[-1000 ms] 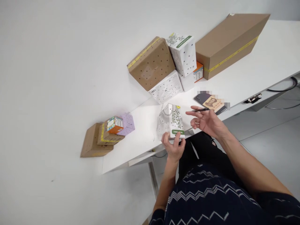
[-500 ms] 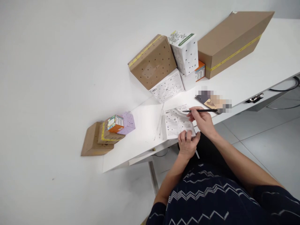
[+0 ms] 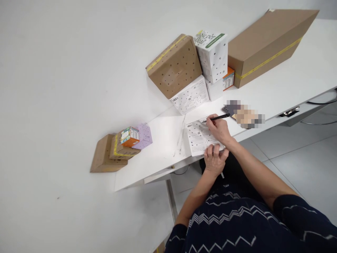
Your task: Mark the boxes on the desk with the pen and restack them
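A white printed box (image 3: 194, 142) with small dark dots and a barcode lies at the front edge of the table. Fingers of my left hand (image 3: 214, 161) curl over its near right edge and hold it. Above the box's right part, my right hand (image 3: 220, 130) is closed round a slim black pen (image 3: 223, 116). The pen is tilted, its tip at the upper part of the printed face. Whether the tip touches the surface I cannot tell. Just right of the right hand lies a dark phone (image 3: 226, 109), partly blurred out.
Behind the box stand a brown carton (image 3: 179, 66), a white carton (image 3: 217, 61), another white box (image 3: 190, 96) and an orange box (image 3: 229, 79). A long brown carton (image 3: 268, 42) is at the right. Brown cartons (image 3: 101, 154), a small orange box (image 3: 131, 137) and a purple box (image 3: 144, 135) sit left.
My right hand has moved up and left over the box, and the pen now leans more steeply. My left hand stays on the box edge. The whole view has shifted slightly.
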`<state>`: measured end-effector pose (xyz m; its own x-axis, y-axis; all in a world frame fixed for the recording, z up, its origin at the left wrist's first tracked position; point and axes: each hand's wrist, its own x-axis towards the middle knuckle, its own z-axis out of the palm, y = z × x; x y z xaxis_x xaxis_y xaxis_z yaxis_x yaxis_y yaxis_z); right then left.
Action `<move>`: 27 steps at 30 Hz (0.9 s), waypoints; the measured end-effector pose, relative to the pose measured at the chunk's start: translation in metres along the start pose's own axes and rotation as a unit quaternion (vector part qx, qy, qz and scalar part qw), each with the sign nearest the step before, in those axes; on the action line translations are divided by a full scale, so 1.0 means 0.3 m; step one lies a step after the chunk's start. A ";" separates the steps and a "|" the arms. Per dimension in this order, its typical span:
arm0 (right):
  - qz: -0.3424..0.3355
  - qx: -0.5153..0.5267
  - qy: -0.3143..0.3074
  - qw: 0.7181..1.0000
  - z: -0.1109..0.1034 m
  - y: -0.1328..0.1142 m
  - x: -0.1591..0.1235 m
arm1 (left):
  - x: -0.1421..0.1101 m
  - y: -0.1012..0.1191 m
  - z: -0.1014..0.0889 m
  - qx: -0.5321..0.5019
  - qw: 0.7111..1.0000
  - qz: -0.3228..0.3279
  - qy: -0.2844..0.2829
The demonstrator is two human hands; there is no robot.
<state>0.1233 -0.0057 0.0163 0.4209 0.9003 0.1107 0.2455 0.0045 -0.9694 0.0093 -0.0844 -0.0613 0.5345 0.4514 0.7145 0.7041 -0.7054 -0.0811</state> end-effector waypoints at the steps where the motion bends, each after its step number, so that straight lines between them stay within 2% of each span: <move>1: -0.006 -0.010 0.001 1.000 0.000 0.004 -0.001 | 0.000 -0.001 0.001 0.001 1.000 -0.001 0.007; 8: -0.052 -0.055 -0.016 0.997 0.005 0.012 -0.005 | -0.001 -0.001 0.015 0.010 1.000 -0.001 0.029; 27: -0.072 -0.072 -0.033 0.994 0.012 0.025 0.002 | 0.000 -0.002 0.009 0.015 1.000 0.002 0.027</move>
<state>0.1221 -0.0036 0.0083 0.3153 0.9215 0.2267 0.4238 0.0770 -0.9025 0.0102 -0.0825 -0.0630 0.5126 0.4182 0.7499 0.7159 -0.6904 -0.1044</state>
